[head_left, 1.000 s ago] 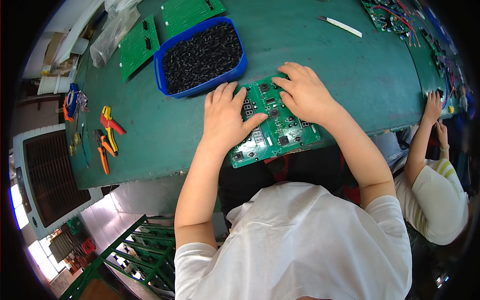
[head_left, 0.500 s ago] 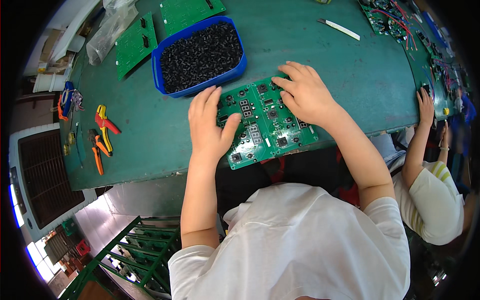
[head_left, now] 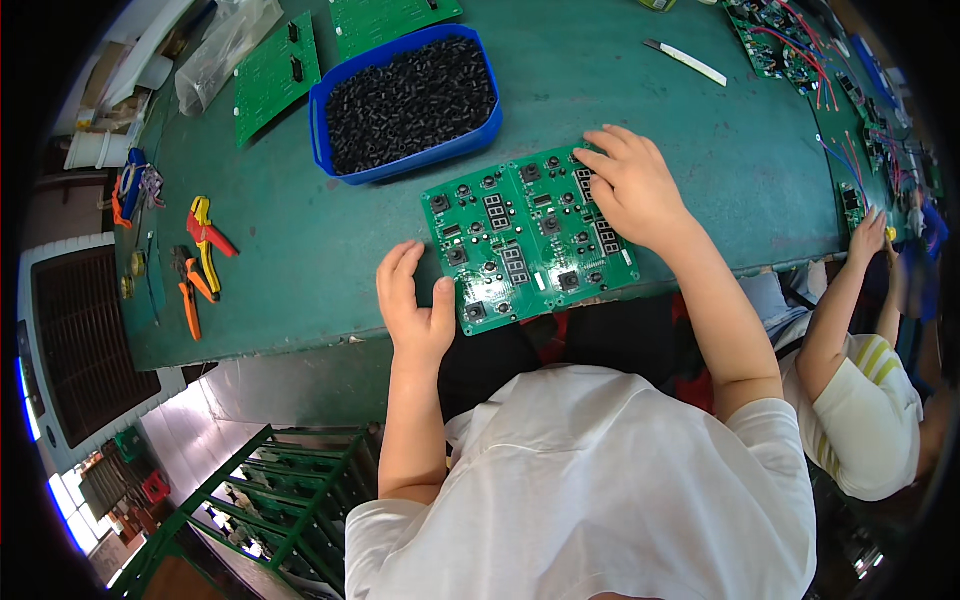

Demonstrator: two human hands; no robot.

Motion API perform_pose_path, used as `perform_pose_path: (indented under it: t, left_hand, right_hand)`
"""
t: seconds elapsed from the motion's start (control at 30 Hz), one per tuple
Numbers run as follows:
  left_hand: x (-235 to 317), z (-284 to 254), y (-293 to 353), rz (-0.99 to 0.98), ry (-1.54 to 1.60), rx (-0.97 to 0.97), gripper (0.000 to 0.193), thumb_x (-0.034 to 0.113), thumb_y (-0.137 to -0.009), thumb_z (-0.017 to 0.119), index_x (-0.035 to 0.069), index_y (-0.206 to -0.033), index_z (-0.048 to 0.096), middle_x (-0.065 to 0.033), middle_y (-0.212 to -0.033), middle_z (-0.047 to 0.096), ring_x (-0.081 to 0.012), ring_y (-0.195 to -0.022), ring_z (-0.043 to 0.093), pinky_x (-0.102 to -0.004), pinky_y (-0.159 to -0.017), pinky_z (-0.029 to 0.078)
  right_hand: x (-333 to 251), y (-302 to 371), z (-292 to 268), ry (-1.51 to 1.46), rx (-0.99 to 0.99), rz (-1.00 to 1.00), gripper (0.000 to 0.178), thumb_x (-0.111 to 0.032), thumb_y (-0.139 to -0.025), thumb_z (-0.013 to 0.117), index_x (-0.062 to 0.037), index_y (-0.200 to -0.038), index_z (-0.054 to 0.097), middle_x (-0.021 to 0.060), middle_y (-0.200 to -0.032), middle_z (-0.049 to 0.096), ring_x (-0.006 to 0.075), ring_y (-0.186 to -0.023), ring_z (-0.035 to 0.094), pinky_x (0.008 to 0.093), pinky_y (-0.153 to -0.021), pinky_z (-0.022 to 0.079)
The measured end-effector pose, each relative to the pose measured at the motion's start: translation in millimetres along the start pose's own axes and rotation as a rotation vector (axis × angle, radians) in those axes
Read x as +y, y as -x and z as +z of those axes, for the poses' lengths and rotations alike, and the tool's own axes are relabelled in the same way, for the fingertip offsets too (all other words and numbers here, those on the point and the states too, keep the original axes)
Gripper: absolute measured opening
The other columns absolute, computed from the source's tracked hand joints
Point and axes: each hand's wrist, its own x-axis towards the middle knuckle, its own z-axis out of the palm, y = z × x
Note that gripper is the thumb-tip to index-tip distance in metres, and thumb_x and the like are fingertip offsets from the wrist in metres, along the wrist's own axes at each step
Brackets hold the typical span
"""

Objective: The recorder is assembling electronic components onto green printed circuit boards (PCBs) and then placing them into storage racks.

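Observation:
In front of me a green circuit board (head_left: 530, 226) lies at the table's near edge, with several digit displays and black buttons on its upper face. My left hand (head_left: 416, 308) is off the board's left side, fingers apart and holding nothing. At the right side, my right hand (head_left: 640, 192) rests over the board's edge with its fingers spread and partly covers a display. Just beyond the board stands a blue tray (head_left: 417, 165) full of small black tube-shaped parts (head_left: 410, 105).
Two more green boards (head_left: 277, 85) lie at the far left by a clear plastic bag (head_left: 222, 58). Pliers with orange handles (head_left: 193, 295) and a red-yellow tool (head_left: 209, 238) lie left. A white-handled knife (head_left: 690, 62) lies far right. A co-worker's hand (head_left: 868, 236) handles wired boards.
My left hand has pulled back from the board toward me, uncovering its left part. My right hand has shifted slightly right along the board's edge. The co-worker's hand has moved nearer.

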Motion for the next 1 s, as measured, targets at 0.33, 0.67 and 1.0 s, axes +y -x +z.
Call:
perform_pose_path:
  t: [0.33,0.67,1.0]
  left_hand:
    - [9.1,-6.1,7.9,-0.171,0.021,0.012,0.031,0.019,-0.084,0.061,-0.003,-0.106,0.056,-0.013,-0.09,0.058,-0.0223,-0.079,0.055,-0.0322,-0.072,0.046]
    - [12.3,-14.9,0.0,-0.533,0.025,-0.113,0.024,0.022,-0.088,0.058,0.0,-0.094,0.063,-0.005,-0.066,0.058,-0.0133,-0.056,0.052,-0.0265,-0.056,0.043]
    - [28.3,-0.3,-25.4,-0.591,-0.128,-0.275,0.033,0.036,-0.078,0.067,0.004,-0.083,0.063,-0.0049,-0.062,0.055,-0.0212,-0.056,0.054,-0.0334,-0.053,0.043]
  right_hand:
    - [3.5,2.6,-6.2,-0.132,0.075,0.029,0.033,-0.012,-0.082,0.048,-0.0036,-0.112,0.06,0.0144,-0.127,0.051,0.0327,-0.121,0.043,0.0419,-0.101,0.034]
    - [11.4,66.3,-14.7,-0.51,-0.072,0.496,0.022,-0.01,-0.086,0.051,0.0013,-0.101,0.063,0.0144,-0.093,0.064,0.0246,-0.079,0.06,0.03,-0.072,0.046]
    - [-7.9,76.2,4.6,-0.731,0.034,0.485,0.028,-0.015,-0.093,0.045,0.0042,-0.107,0.06,0.0131,-0.09,0.063,0.02,-0.085,0.059,0.0297,-0.078,0.045]
